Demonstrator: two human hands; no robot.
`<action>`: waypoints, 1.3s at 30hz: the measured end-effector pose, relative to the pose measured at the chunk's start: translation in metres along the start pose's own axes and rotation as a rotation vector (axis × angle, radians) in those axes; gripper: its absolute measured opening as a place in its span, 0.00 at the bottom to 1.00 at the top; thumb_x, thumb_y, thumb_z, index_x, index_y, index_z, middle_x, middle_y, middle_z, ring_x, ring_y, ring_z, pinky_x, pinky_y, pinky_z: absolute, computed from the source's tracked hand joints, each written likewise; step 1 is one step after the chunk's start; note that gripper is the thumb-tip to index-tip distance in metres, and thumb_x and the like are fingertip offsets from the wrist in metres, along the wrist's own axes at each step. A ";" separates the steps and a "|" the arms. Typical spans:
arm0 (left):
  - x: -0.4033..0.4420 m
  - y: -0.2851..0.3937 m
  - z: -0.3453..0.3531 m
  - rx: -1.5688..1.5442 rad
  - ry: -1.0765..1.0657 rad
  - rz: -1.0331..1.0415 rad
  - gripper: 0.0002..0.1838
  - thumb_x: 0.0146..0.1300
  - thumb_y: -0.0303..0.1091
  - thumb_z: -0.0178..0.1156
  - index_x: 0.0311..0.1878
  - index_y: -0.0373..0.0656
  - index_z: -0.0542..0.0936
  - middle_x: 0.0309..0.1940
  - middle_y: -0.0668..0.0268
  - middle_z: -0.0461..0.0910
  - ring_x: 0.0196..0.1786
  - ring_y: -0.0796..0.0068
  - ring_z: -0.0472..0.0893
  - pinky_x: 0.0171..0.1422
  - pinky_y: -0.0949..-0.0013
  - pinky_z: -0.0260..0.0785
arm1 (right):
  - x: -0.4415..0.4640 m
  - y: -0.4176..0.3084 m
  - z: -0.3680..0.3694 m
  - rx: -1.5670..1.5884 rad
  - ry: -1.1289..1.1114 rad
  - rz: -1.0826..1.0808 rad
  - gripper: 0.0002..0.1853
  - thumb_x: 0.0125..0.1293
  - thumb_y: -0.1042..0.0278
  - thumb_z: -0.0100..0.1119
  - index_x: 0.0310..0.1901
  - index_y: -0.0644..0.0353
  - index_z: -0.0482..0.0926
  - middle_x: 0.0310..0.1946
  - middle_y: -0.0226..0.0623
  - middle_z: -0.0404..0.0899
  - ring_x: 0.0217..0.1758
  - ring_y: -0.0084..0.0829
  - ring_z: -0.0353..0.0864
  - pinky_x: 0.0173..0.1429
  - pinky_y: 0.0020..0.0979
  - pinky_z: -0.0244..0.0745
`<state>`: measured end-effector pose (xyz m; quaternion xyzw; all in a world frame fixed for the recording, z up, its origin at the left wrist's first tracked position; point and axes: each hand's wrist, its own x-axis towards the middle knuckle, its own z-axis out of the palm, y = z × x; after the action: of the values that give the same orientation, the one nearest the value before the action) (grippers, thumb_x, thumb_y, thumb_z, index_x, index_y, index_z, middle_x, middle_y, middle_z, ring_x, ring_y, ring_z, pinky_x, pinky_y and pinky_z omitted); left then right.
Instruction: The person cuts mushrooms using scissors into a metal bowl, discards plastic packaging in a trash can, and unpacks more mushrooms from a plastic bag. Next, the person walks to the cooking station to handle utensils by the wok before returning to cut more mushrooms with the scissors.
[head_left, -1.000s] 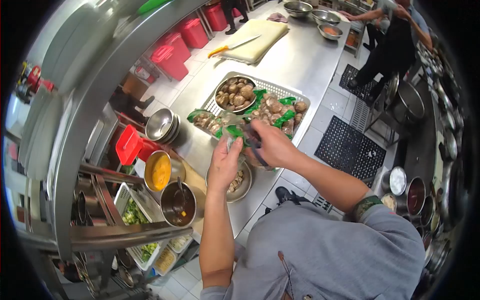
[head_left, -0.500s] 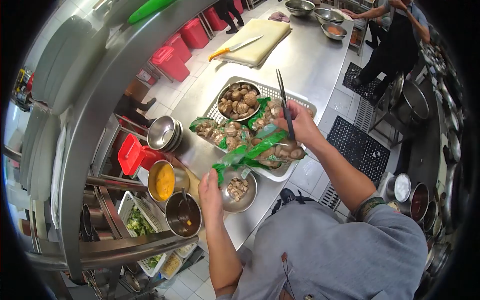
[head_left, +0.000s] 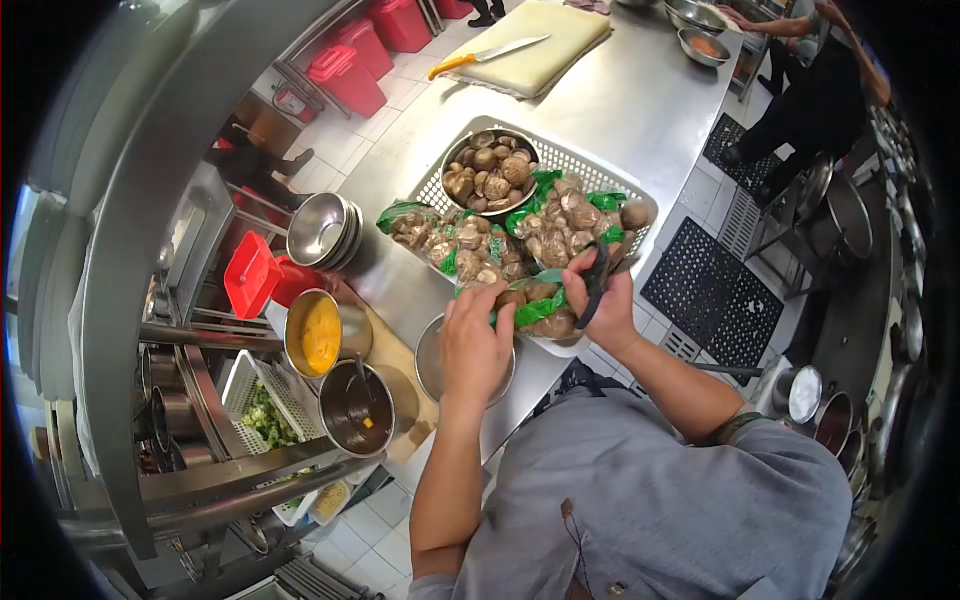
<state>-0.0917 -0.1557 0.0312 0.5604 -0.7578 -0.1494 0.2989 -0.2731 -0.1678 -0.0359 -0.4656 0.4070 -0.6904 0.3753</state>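
Note:
My left hand (head_left: 475,335) is closed on the left end of a clear plastic bag of mushrooms (head_left: 548,308) with green print. My right hand (head_left: 608,305) grips black-handled scissors (head_left: 597,285) and touches the bag's right end; the blades are hard to make out. More mushroom bags (head_left: 570,222) lie behind in a white perforated tray (head_left: 432,192), around a steel bowl of whole mushrooms (head_left: 490,185). Under my left hand stands another steel bowl (head_left: 428,362); its contents are hidden now.
Stacked steel bowls (head_left: 322,232), a pot of yellow liquid (head_left: 320,335) and a dark pot with a utensil (head_left: 357,410) stand left. Farther back is a cutting board (head_left: 545,50) with an orange-handled knife (head_left: 490,57). A metal shelf frame (head_left: 190,170) curves along the left. Another person (head_left: 815,90) stands at far right.
My left hand has moved right and up, over the near bowl, closer to my right hand. The stretched bag is now bunched between them. The scissors no longer point upright.

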 end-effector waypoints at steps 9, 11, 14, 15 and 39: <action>-0.004 0.012 0.027 0.078 -0.099 -0.110 0.25 0.54 0.33 0.74 0.53 0.40 0.77 0.41 0.56 0.77 0.49 0.51 0.79 0.52 0.55 0.72 | -0.011 0.015 -0.043 -0.575 -0.257 0.117 0.16 0.54 0.81 0.63 0.41 0.62 0.67 0.32 0.47 0.78 0.33 0.50 0.79 0.41 0.38 0.75; -0.007 0.008 0.037 0.046 -0.051 -0.111 0.21 0.57 0.34 0.72 0.52 0.40 0.78 0.41 0.57 0.79 0.48 0.52 0.80 0.51 0.55 0.72 | -0.006 0.003 -0.043 -0.523 -0.211 0.237 0.17 0.56 0.79 0.66 0.42 0.62 0.67 0.33 0.48 0.78 0.34 0.48 0.80 0.41 0.39 0.75; -0.003 0.009 0.033 -0.013 0.040 -0.103 0.15 0.59 0.32 0.70 0.48 0.40 0.82 0.41 0.56 0.82 0.51 0.53 0.80 0.54 0.57 0.73 | 0.000 0.003 -0.039 -0.377 -0.178 0.217 0.23 0.56 0.66 0.77 0.43 0.63 0.69 0.35 0.41 0.80 0.36 0.35 0.81 0.42 0.36 0.76; -0.002 0.010 0.025 -0.041 0.089 -0.039 0.15 0.59 0.32 0.70 0.48 0.40 0.82 0.42 0.56 0.82 0.52 0.54 0.80 0.55 0.58 0.73 | 0.000 0.000 -0.039 -0.323 -0.180 0.211 0.25 0.56 0.63 0.79 0.43 0.63 0.70 0.35 0.40 0.81 0.36 0.32 0.80 0.42 0.35 0.76; -0.181 -0.068 -0.033 -1.227 0.245 -0.466 0.27 0.68 0.22 0.64 0.68 0.28 0.70 0.59 0.55 0.80 0.58 0.72 0.80 0.67 0.69 0.71 | -0.150 -0.088 0.046 -1.044 -0.804 0.178 0.34 0.54 0.33 0.72 0.38 0.62 0.77 0.33 0.45 0.80 0.38 0.49 0.83 0.42 0.45 0.76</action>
<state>0.0153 -0.0043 -0.0326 0.4508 -0.3553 -0.5492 0.6074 -0.1991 -0.0086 0.0044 -0.7723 0.5530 -0.1416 0.2787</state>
